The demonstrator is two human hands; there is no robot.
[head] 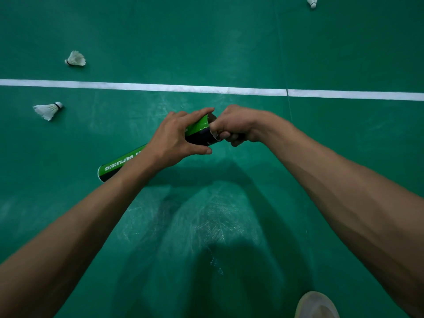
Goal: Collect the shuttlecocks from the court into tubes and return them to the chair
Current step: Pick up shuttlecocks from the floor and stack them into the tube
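L hand (176, 136) clamps tube (121, 162) near its mouth, R hand (234, 125) curls at the opening, can't tell on what; skewed push could dent rim or jam contents.

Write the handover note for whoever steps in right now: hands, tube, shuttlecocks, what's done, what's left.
Left hand grips the tube near its open end.
Right hand is at the tube's mouth with fingers curled; what it holds is hidden.
Loose: near-left shuttlecock, far-left shuttlecock and far-right shuttlecock.
Done: the count inside the tube cannot be seen.
Left: collect these three, then carry the tube to the chair, which is not in view.
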